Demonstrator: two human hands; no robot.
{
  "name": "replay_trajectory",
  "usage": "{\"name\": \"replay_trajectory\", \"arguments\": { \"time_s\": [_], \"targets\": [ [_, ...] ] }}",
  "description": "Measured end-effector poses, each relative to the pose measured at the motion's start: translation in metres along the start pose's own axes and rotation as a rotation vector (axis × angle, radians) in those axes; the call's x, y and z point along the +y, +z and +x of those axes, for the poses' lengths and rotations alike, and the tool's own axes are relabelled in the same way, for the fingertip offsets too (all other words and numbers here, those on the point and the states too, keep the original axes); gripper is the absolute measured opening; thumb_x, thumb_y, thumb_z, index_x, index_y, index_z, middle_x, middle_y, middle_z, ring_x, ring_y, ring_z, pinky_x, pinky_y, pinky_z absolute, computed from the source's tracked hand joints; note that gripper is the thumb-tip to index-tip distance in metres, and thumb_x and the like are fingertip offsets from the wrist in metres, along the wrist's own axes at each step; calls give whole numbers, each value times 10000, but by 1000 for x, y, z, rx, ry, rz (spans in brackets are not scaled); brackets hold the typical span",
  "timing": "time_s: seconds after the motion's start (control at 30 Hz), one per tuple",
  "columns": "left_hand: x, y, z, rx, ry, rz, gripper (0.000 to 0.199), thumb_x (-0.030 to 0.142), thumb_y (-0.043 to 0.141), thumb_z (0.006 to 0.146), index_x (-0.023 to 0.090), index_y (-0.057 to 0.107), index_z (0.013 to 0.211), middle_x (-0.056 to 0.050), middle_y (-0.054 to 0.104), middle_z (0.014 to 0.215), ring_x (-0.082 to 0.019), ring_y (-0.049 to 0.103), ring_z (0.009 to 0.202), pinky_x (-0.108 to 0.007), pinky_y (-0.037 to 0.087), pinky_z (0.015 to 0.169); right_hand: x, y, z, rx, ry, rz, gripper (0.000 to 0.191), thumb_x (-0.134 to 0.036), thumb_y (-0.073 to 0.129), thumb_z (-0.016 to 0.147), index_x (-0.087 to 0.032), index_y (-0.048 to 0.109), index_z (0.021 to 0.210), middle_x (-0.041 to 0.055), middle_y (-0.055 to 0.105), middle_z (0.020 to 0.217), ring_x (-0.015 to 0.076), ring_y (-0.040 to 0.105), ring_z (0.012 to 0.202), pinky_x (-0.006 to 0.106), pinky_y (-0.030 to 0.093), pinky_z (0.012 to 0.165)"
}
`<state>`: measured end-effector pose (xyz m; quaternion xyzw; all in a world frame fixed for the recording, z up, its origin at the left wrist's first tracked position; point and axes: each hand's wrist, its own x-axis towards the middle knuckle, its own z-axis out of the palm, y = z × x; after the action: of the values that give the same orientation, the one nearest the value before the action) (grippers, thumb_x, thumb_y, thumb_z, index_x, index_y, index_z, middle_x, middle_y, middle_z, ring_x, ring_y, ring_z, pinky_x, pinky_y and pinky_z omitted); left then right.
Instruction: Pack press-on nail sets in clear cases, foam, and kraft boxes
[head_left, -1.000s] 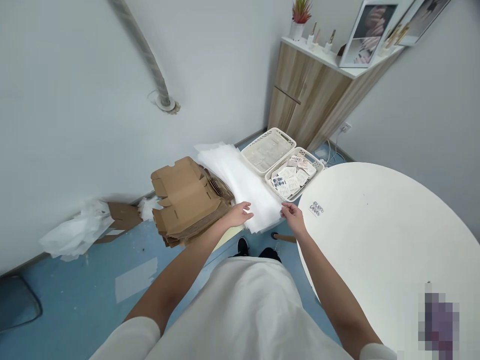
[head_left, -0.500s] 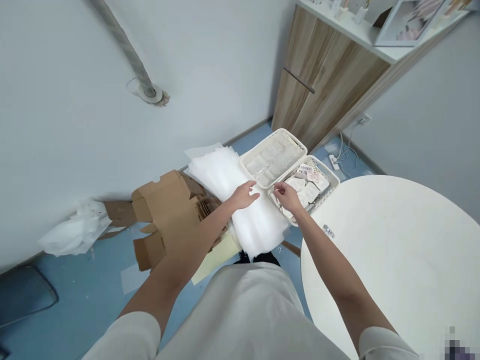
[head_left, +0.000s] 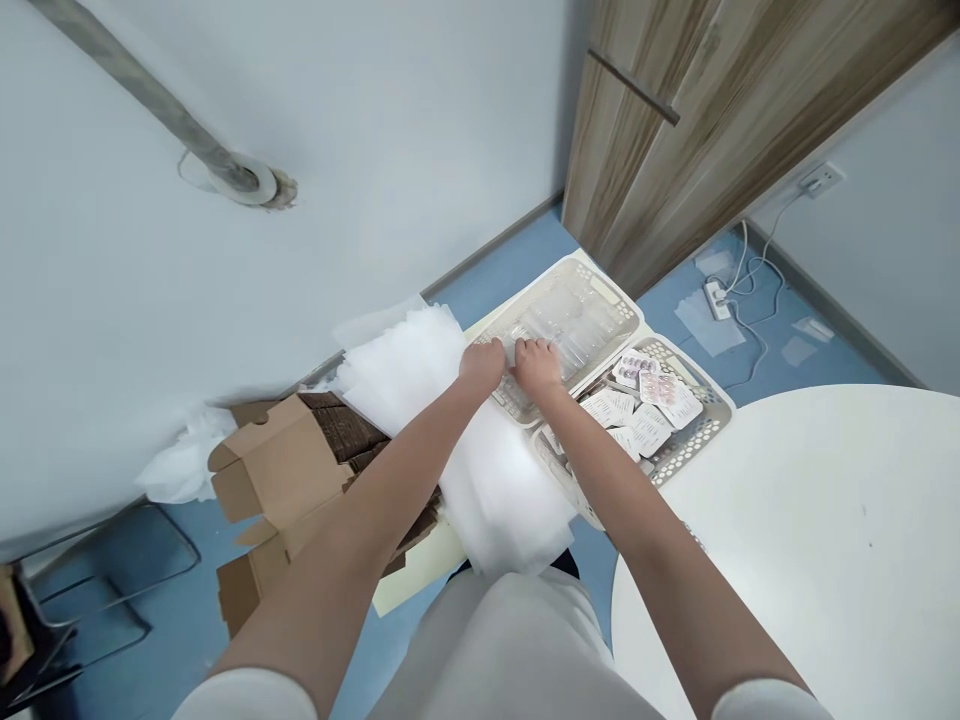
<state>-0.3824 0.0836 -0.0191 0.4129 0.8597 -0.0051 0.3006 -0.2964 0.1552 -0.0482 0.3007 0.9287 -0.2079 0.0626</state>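
My left hand (head_left: 484,366) and my right hand (head_left: 537,368) are side by side over the near left end of a white plastic basket (head_left: 636,312). Clear plastic cases (head_left: 574,325) lie in rows inside it. Both hands have curled fingers, with a bit of clear plastic showing between them; what each one grips is mostly hidden. To the right, a second white basket (head_left: 718,402) holds several printed white cards (head_left: 646,430), some bearing small pinkish pieces. White foam sheets (head_left: 420,360) are stacked left of the baskets, under my forearms.
Flattened brown cardboard boxes (head_left: 289,460) are piled at the left. A round white table (head_left: 817,540) stands at the right. Behind are a wooden cabinet (head_left: 675,140) and a power strip (head_left: 718,299) with cables on the blue floor. A pipe (head_left: 165,110) leaves the wall.
My right hand has left the basket of cards and joined my left hand over the basket of clear cases. Both hands have closed their fingers. The view has moved nearer the baskets.
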Motion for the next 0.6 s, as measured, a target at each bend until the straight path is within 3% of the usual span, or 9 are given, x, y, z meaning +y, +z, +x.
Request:
{"name": "replay_trajectory", "arguments": {
  "time_s": [0.17, 0.3, 0.4, 0.5, 0.6],
  "targets": [
    [3, 11, 7, 50, -59, -100, 435, 131, 536, 729, 58, 383, 1130, -232, 492, 1108, -357, 400, 1152, -440, 221, 963, 1, 7, 7, -27, 30, 13, 314, -237, 604, 714, -122, 494, 985, 162, 547, 989, 279, 460, 965, 401, 294, 811],
    [4, 8, 6, 33, -60, -30, 444, 129, 543, 698, 86, 380, 1109, -205, 494, 1110, -317, 432, 1114, -418, 257, 945, 5, 6, 5, -32, 97, 69, 228, -193, 556, 730, -151, 508, 949, 139, 533, 1007, 257, 483, 942, 375, 315, 792],
    [4, 3, 0, 18, -30, -12, 433, 90, 537, 674, 83, 409, 1087, -191, 511, 1079, -308, 459, 1081, -421, 271, 939, 7, 3, -1, -17, 156, 171, 271, -171, 543, 718, -173, 488, 983, 114, 533, 1017, 232, 497, 913, 352, 341, 760],
    [1, -3, -9, 45, 19, -141, 464, 58, 530, 664, 88, 422, 1114, -182, 507, 1096, -301, 454, 1094, -398, 295, 937, 10, -6, -10, 10, 164, 343, 291, -156, 520, 704, -195, 475, 989, 56, 568, 933, 187, 514, 833, 313, 367, 715],
    [-3, -9, -26, 183, 65, -394, 514, 91, 532, 698, 108, 392, 1193, -162, 489, 1157, -266, 433, 1131, -356, 309, 953, 11, -22, -25, 134, 148, 503, 270, -183, 517, 697, -190, 491, 966, 28, 580, 875, 162, 522, 794, 297, 388, 723]
  ]
}}
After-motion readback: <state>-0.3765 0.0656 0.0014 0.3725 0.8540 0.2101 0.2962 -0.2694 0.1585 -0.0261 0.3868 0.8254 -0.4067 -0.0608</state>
